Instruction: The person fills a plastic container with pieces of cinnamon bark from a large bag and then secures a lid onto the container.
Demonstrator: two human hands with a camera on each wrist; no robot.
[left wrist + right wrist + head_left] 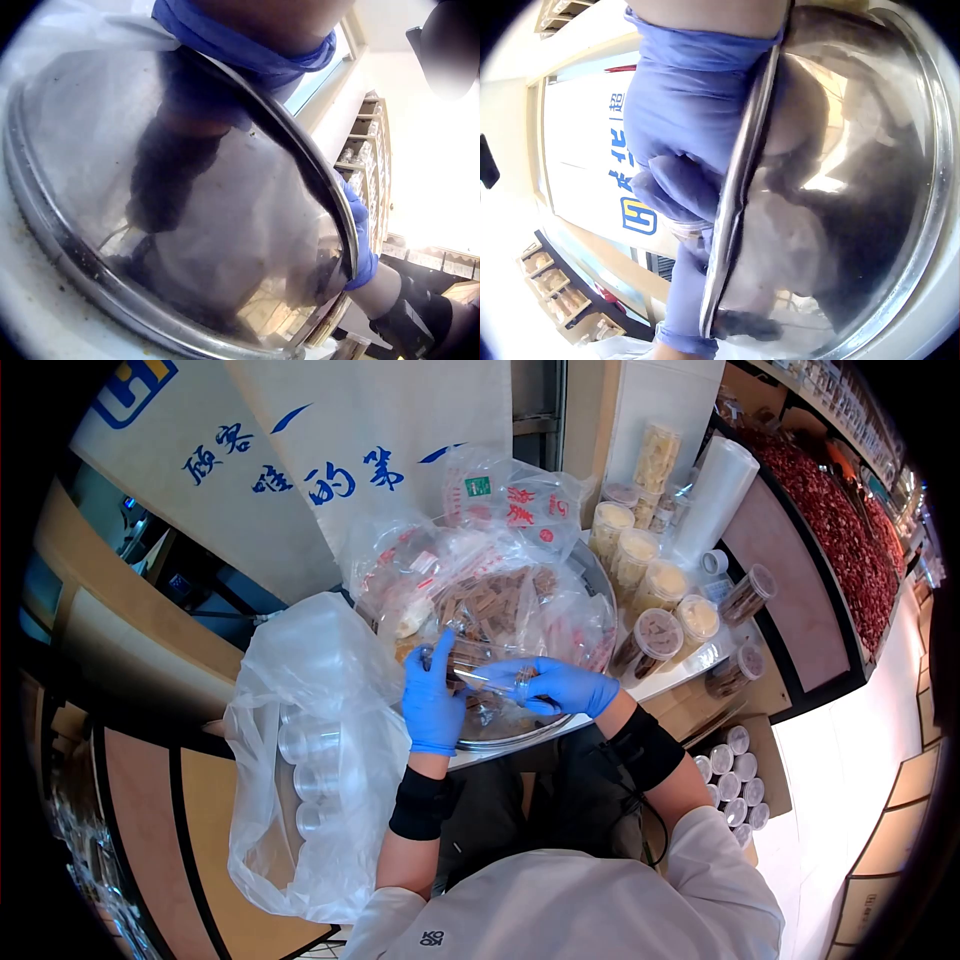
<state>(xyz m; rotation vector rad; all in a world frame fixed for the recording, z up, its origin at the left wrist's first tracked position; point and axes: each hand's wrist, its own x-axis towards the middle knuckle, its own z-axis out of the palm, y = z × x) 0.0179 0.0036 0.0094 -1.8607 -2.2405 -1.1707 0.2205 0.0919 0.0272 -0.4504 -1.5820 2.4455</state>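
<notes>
A clear plastic jar (478,657) lies sideways between two blue-gloved hands over the steel basin (217,202). The left hand (433,705) grips its left end, thumb side up, with brown pieces showing through the wall. At the jar's other end, the right hand (565,688) holds on with curled fingers (682,184). Below and beyond the hands, flat brown pieces (485,610) fill the basin among crumpled clear bags (400,565). In both wrist views the basin's rim and shiny side cover much of the work.
Filled jars (637,555) with pale or brown contents stand right of the basin beside a plastic roll (715,495). A large translucent bag (300,760) of clear jars is at the left. Lidded jars sit in a cardboard box (775,760) at lower right.
</notes>
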